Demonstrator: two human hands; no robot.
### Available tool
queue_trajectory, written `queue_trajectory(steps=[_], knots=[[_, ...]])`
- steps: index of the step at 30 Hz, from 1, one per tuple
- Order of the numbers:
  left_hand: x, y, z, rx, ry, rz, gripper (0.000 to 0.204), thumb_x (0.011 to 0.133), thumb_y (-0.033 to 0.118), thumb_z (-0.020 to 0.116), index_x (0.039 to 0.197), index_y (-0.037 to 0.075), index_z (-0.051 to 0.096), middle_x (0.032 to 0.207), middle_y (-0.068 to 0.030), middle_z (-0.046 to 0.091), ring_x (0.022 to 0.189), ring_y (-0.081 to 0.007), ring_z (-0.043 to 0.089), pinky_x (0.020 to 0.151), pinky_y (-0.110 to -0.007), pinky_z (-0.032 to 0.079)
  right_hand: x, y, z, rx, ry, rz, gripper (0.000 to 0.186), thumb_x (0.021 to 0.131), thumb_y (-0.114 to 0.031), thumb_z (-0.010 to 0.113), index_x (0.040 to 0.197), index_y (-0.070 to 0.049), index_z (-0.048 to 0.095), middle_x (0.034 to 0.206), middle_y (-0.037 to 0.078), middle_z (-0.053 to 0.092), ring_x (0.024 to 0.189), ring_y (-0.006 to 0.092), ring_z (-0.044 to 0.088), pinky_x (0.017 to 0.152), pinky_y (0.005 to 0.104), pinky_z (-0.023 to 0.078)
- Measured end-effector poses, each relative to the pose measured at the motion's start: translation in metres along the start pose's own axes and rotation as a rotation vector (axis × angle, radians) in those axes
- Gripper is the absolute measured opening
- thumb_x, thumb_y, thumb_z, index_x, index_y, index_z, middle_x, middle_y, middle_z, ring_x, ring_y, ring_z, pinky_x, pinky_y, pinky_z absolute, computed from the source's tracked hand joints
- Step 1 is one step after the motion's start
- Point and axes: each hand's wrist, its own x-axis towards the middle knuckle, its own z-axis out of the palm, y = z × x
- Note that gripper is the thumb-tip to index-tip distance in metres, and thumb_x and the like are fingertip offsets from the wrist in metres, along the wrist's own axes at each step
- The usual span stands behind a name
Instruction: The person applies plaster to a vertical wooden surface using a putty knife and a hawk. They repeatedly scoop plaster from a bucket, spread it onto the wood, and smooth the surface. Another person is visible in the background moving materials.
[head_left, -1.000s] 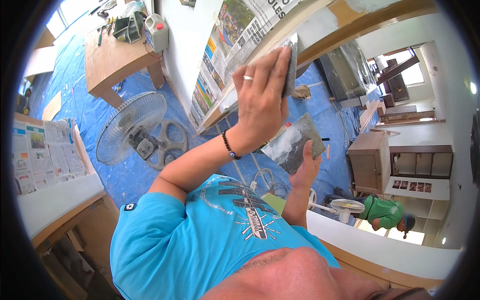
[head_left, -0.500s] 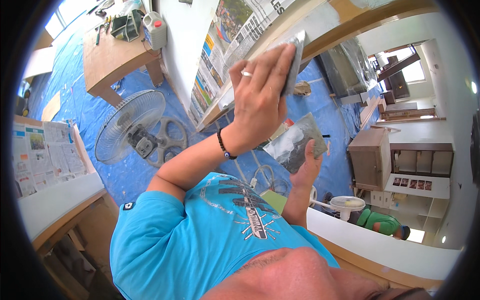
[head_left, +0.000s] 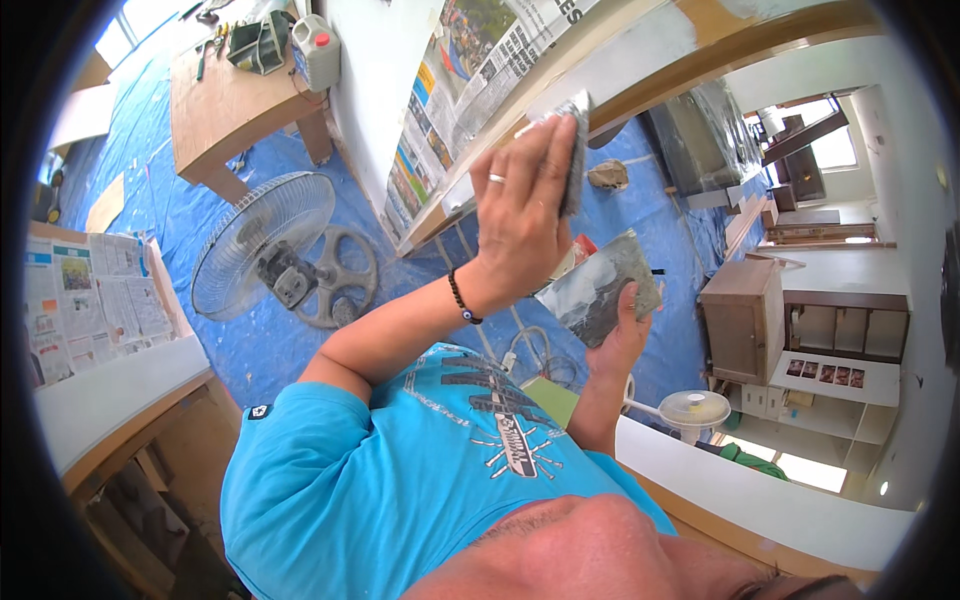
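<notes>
My left hand (head_left: 528,205), wearing a ring and a dark bead bracelet at the wrist, is closed around a flat grey putty scraper (head_left: 577,150). The scraper's blade stands by the edge of a long wooden ledge (head_left: 640,75) with white putty patches on its face. Lower and to the right, my right hand (head_left: 618,340) grips a flat plate (head_left: 600,290) smeared with grey and white putty, thumb on top. The plate is tilted and apart from the scraper. The fingers under it are hidden.
Newspaper sheets (head_left: 470,75) cover the surface beside the ledge. A floor fan (head_left: 285,265) stands on blue sheeting (head_left: 400,320) at left, near a wooden table (head_left: 235,110) with tools and a jug (head_left: 316,50). A cable lies below the plate. Someone in green (head_left: 755,460) is at far right.
My left hand and the scraper have moved down, nearer to me, and turned slightly. The plate in my right hand has shifted a little right. The person in green has sunk mostly out of sight.
</notes>
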Motion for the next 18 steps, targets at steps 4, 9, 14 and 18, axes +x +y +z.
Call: queue_trajectory(steps=[4, 9, 14, 18], knots=[[-0.01, -0.003, -0.018, -0.097, -0.116, 0.134, 0.073, 0.074, -0.007, 0.057, 0.146, 0.001, 0.054, 0.132, -0.0141, 0.063, 0.118, -0.0255, 0.062, 0.101, -0.039, 0.034, 0.0, -0.001, 0.002, -0.012, -0.006, 0.0, 0.046, 0.101, -0.031, 0.068, 0.132, 0.002, 0.056, 0.122, 0.012, 0.067, 0.109, 0.0234, 0.068, 0.092, 0.0398, 0.058], [0.01, -0.027, -0.014, -0.027, 0.032, 0.051, 0.074, 0.076, -0.008, 0.056, 0.149, 0.004, 0.053, 0.133, -0.0144, 0.063, 0.115, -0.0278, 0.062, 0.102, -0.04, 0.033, 0.001, 0.0, 0.003, -0.011, -0.023, -0.005, 0.048, 0.102, -0.03, 0.066, 0.134, 0.004, 0.055, 0.124, 0.015, 0.067, 0.112, 0.025, 0.068, 0.093, 0.0408, 0.058], [0.009, -0.019, -0.002, -0.057, 0.007, 0.048, 0.072, 0.075, -0.01, 0.057, 0.146, 0.004, 0.055, 0.134, -0.0139, 0.062, 0.116, -0.0285, 0.062, 0.103, -0.042, 0.038, 0.002, 0.003, 0.0, 0.027, -0.038, -0.002, 0.049, 0.102, -0.03, 0.067, 0.134, 0.005, 0.055, 0.125, 0.017, 0.067, 0.111, 0.0266, 0.068, 0.093, 0.0412, 0.058], [-0.008, -0.01, -0.022, -0.127, -0.12, 0.022, 0.05, 0.089, -0.006, 0.063, 0.137, 0.006, 0.064, 0.125, -0.0138, 0.07, 0.108, -0.0304, 0.068, 0.098, -0.038, 0.045, 0.004, 0.004, 0.001, 0.046, -0.015, 0.038, 0.044, 0.101, -0.027, 0.069, 0.132, 0.003, 0.057, 0.121, 0.014, 0.068, 0.106, 0.0239, 0.07, 0.088, 0.0391, 0.06]])
